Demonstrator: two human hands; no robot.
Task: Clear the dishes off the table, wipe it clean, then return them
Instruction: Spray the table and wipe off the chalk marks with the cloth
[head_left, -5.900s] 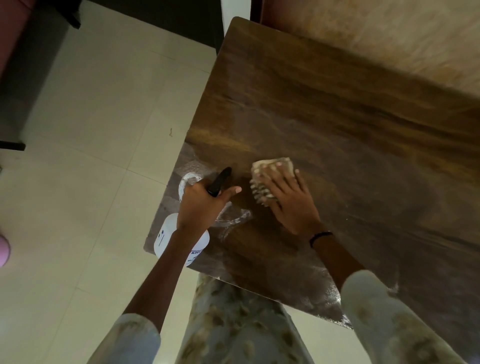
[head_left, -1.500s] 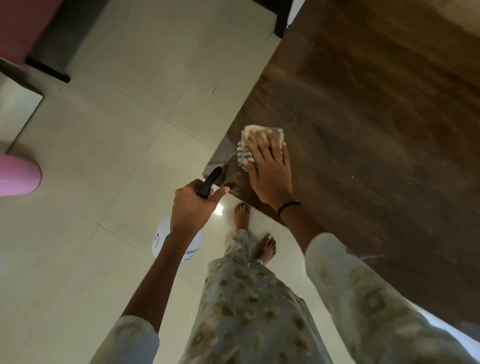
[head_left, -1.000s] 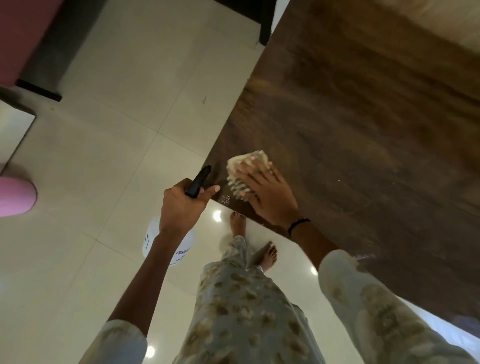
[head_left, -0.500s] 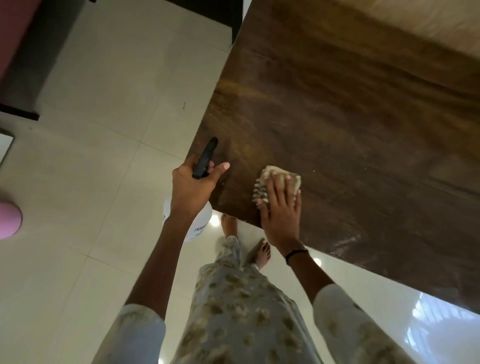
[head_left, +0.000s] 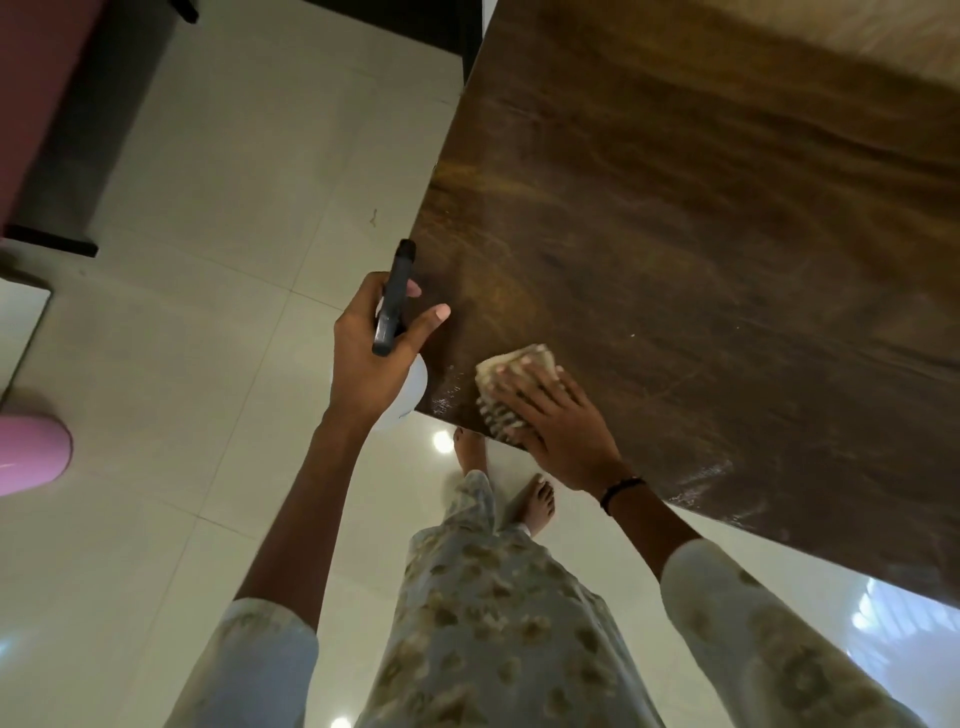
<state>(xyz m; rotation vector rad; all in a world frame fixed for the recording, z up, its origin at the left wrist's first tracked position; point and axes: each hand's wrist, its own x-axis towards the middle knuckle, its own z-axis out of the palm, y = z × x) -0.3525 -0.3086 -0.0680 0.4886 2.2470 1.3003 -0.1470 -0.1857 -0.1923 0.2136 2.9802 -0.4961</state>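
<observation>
Desk (head_left: 701, 234) held no dishes; right hand (head_left: 558, 431) lay flat on cloth (head_left: 511, 366), left hand (head_left: 374, 358) gripped spray bottle (head_left: 392, 306). Returning dishes remained.

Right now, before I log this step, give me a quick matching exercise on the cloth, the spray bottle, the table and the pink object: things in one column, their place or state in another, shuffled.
Things:
1. cloth
2. spray bottle
3. table
4. pink object

Place or state:
A. on the floor at far left
B. pressed flat under the right hand
C. bare dark wood, wet streaks near the edge
D. gripped in the left hand

Pairs: 1-B, 2-D, 3-C, 4-A
</observation>
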